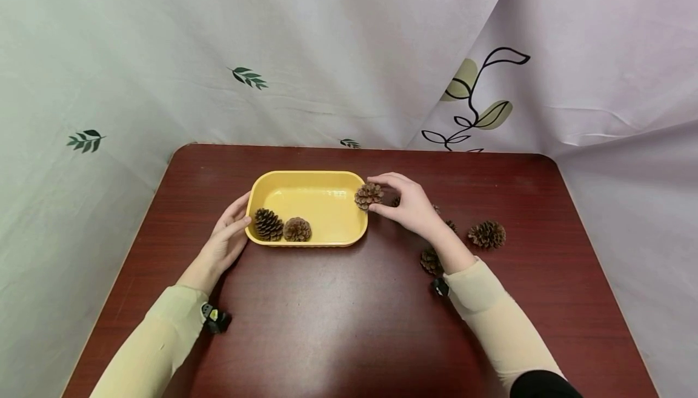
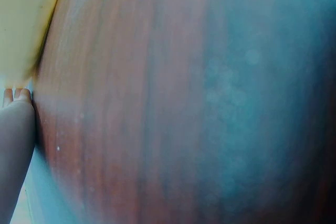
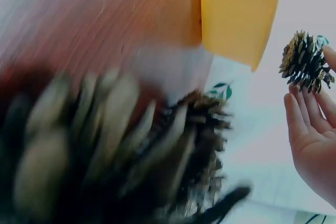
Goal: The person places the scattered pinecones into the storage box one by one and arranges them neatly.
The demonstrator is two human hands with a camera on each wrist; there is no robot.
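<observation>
A yellow tray (image 1: 327,243) sits on the table, with two pine cones in its near left corner: a dark one (image 1: 268,225) and a browner one (image 1: 297,229). My left hand (image 1: 228,235) holds the tray's left end, thumb at the rim and fingers along the outer wall. Over the right rim, my right hand (image 1: 406,204) pinches another pine cone (image 1: 369,195) between thumb and fingers. In the right wrist view this pine cone (image 3: 304,64) hangs at the fingertips, apart from the tray (image 3: 239,19).
More pine cones lie right of the tray, partly hidden by my right hand and forearm; one (image 1: 487,234) lies farthest right, another (image 1: 431,261) near the wrist. The dark red table (image 1: 327,325) meets a pale patterned cloth (image 1: 349,53) behind.
</observation>
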